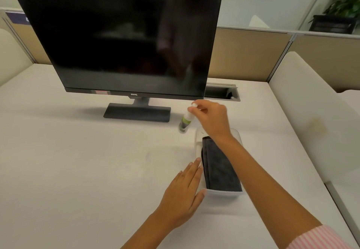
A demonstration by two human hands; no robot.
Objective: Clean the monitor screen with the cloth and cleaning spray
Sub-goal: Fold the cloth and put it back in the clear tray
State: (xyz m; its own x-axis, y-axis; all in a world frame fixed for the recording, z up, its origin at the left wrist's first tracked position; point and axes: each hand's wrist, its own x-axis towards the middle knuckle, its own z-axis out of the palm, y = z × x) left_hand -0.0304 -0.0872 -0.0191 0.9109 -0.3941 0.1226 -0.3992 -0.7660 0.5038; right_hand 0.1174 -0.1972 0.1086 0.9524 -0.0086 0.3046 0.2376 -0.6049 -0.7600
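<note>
Pinching the spray (186, 120) by its cap, my right hand (211, 119) held it tilted just beside the monitor (120, 40) base. Left hand (184, 190) lay flat against the tray (197, 147) holding the cloth (220, 168). Advice: regrip lower before spraying.

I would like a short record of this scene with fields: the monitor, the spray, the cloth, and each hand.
monitor: dark screen, upright on its stand on the white table
spray bottle, tilted, near the stand base
cloth: dark, folded, lying in a white tray
right hand: pinches the bottle top
left hand: flat, fingers straight against the tray side
</note>
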